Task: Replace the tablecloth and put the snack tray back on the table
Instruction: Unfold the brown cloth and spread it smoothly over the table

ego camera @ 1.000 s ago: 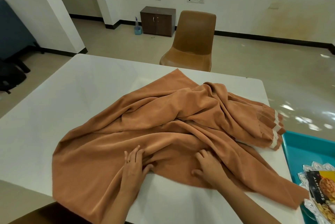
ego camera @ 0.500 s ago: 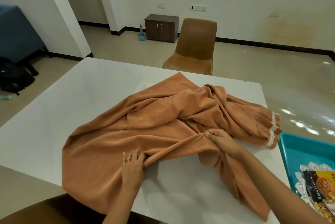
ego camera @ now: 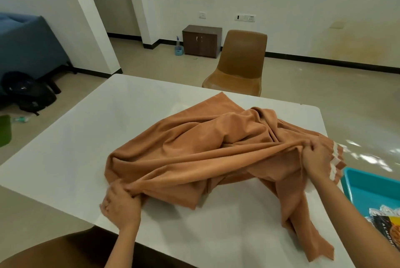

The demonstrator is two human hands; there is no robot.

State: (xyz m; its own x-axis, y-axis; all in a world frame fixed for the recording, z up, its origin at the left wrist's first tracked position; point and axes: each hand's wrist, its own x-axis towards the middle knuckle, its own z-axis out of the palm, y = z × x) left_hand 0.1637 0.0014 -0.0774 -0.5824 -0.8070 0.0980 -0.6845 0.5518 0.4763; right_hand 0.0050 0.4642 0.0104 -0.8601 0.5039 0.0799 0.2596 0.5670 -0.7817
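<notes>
Tablecloth (ego camera: 205, 148), orange-brown with pale stripes along one hem, is lying bunched in loose folds on the white table (ego camera: 75, 137), covering the middle and right part of the top and leaving the left part bare.

Head view:
- The left hand (ego camera: 121, 205) is gripping a gathered edge of the tablecloth near the table's near edge, fingers curled round the fabric.
- The right hand (ego camera: 316, 159) is gripping the same edge further right, next to the striped hem, and is holding it raised off the table.
- The two hands are working well apart, and the fabric is running taut between them as a long ridge.
- A loose tail of the tablecloth is trailing below the right forearm toward the near right corner of the table.
- The snack tray (ego camera: 368, 183), teal with a raised rim, is sitting at the right edge of the frame, just beside the table. What it is resting on cannot be told.
- The snack tray is holding a dark packet (ego camera: 387, 231) with partly readable "ALMON" lettering, lying on a crinkled silver liner. The far part of the tray floor is showing bare teal. The frame is cutting off the rest of the contents.
- A brown chair (ego camera: 240, 66) is standing at the far side of the table, and a small dark cabinet (ego camera: 202, 41) is standing against the wall behind it.
</notes>
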